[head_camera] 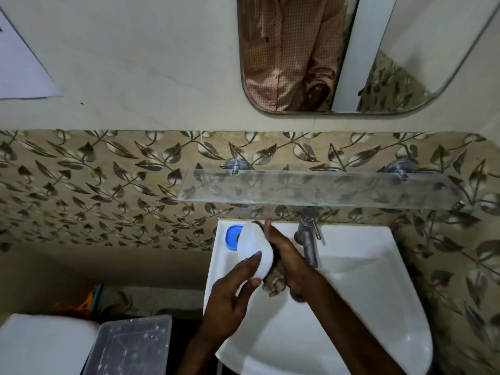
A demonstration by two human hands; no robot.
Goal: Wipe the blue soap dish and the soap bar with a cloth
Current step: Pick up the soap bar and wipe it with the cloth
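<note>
Behind white oval (254, 246), soap dish (231, 236) half-hidden, cloth (274, 283) part-covered

The sink (365, 293) is glossy white ceramic, the tap (308, 244) dull grey metal, the shelf (311, 189) clear glass. The cloth (274, 284) is rumpled brown fabric; the dish (232, 237) smooth blue plastic, the lid (253, 246) matt white plastic.

Soap dish (231, 237) on the sink's (365, 307) back-left corner. Just right of it, soap bar (254, 250) in the left hand (230, 296), against the cloth (274, 282) in the right hand (289, 261). Tap (307, 236) just right of the hands. Glass shelf (311, 189) above the tap, mirror (351, 50) higher up. Plastic box (130, 345) down left of the sink.
</note>
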